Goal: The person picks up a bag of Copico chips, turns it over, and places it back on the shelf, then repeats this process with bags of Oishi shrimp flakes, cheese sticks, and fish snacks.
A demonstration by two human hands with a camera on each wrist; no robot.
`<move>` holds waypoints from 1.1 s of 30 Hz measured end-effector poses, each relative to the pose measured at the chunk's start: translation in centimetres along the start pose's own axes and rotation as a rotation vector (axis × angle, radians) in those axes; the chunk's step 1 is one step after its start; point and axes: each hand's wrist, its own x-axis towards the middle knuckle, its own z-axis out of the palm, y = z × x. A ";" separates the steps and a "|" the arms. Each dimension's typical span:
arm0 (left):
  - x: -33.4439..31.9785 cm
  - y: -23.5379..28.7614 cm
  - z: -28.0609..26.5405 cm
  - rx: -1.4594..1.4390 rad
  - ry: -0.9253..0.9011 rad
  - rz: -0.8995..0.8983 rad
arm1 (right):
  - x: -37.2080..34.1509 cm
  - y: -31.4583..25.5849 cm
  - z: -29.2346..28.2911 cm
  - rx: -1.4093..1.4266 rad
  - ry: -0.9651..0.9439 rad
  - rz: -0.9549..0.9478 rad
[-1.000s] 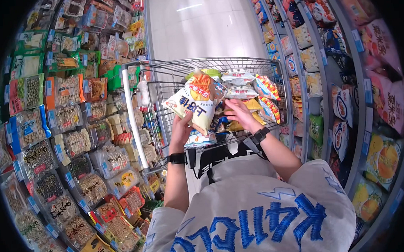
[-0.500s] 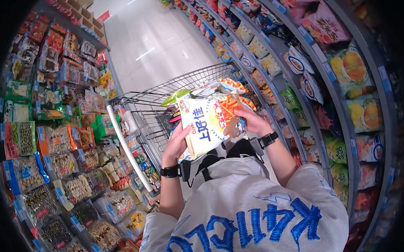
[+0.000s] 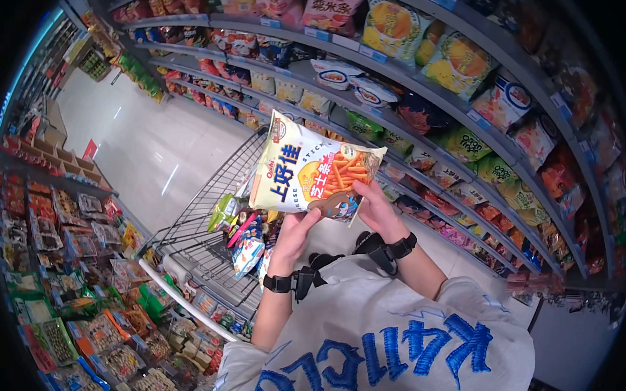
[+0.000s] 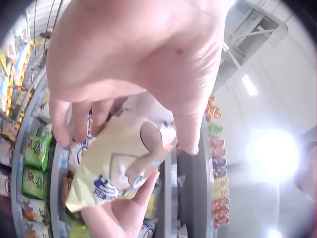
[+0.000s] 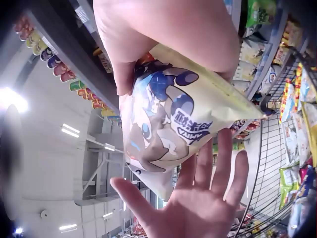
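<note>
A cream bag of cheese stick snacks (image 3: 319, 171) is held up, printed front facing me, in the head view. My right hand (image 3: 382, 210) pinches its lower right corner, thumb on the front and fingers behind. At the lower edge is my left hand (image 3: 294, 235), its thumb overlapping the front. In the right wrist view the left hand's fingers (image 5: 203, 168) reach up straight and spread by the bag, the thumb standing apart. The left wrist view shows the bag's cream side (image 4: 114, 163) between both hands.
To the left is a wire shopping cart (image 3: 181, 226) with a white handle (image 3: 185, 299), several snack bags (image 3: 249, 251) in it. Snack shelves (image 3: 391, 59) curve along the right. Packaged dried goods (image 3: 88, 331) fill the left side, and a tiled aisle floor (image 3: 149, 133) runs ahead.
The bag has come up from over the cart and moved away to its right, toward the shelves. The right hand, earlier over the cart's contents, has taken hold of it. The view has turned right.
</note>
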 end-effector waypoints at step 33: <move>10.5 -7.4 33.5 0.420 -0.338 -0.084 | -21.2 -22.3 -17.1 -0.444 0.288 -0.395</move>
